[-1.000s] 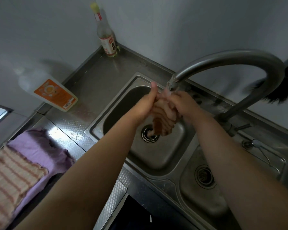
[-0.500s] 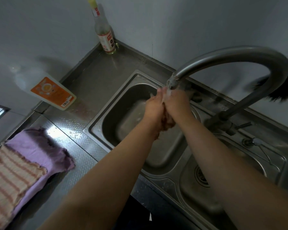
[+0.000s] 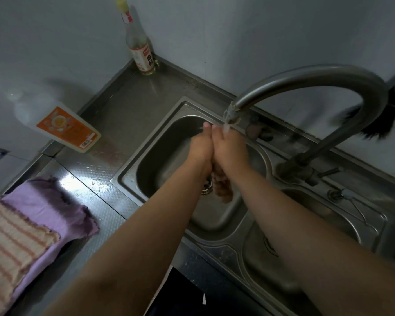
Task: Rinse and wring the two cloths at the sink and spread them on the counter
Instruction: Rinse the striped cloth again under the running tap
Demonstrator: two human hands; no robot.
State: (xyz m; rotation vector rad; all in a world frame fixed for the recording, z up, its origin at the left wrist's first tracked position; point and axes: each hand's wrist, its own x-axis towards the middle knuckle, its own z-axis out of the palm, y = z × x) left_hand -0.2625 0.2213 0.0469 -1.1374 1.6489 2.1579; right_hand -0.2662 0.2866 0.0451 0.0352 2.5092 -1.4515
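Note:
My left hand (image 3: 201,148) and my right hand (image 3: 229,148) are pressed together over the left sink basin (image 3: 160,156), just under the tap spout (image 3: 230,115), where water runs. Between the palms I squeeze an orange striped cloth (image 3: 224,190); its bunched lower end hangs out below my wrists, above the drain. On the counter (image 3: 105,179) at the left lie a purple cloth (image 3: 48,206) and, on top of it, a second orange striped cloth (image 3: 12,245), both spread flat.
A tall curved faucet (image 3: 328,78) arches over the sink, its base and lever at the right. A second basin (image 3: 306,236) sits to the right. An orange-labelled bottle (image 3: 66,128) lies by the wall; a glass bottle (image 3: 139,49) stands in the corner. A dark brush (image 3: 374,126) hangs at the far right.
My hands have closed flatter around the cloth and shifted slightly; more of the cloth now hangs out below my wrists than half a second ago.

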